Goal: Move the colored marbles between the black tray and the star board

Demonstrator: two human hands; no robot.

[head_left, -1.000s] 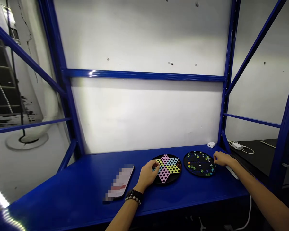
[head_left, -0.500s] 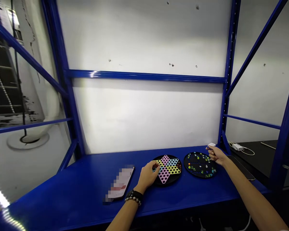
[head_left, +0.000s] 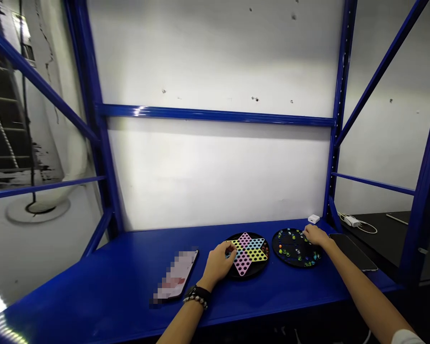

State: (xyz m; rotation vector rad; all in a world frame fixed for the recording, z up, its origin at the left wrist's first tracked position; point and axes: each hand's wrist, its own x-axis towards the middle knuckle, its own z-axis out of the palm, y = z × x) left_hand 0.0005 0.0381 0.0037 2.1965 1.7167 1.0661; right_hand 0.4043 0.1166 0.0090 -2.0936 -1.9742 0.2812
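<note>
A round black board with a pastel star of peg holes (head_left: 250, 252) lies on the blue shelf (head_left: 122, 282). My left hand (head_left: 218, 262) rests at the board's left rim, fingers curled against it. To the right lies a round black tray (head_left: 295, 246) holding several coloured marbles. My right hand (head_left: 314, 235) reaches over the tray's far right edge, fingers bent down among the marbles; whether they hold one is hidden.
A phone (head_left: 175, 280) lies left of my left hand. A dark tablet (head_left: 353, 250) rests at the shelf's right end, a small white box (head_left: 313, 219) behind the tray. Blue uprights (head_left: 335, 138) and crossbars frame the bay. A charger and cable (head_left: 354, 222) lie on the neighbouring black table.
My right hand rose from the tray's right rim toward the white box, then dropped onto the tray's far right edge. My left hand stayed at the star board.
</note>
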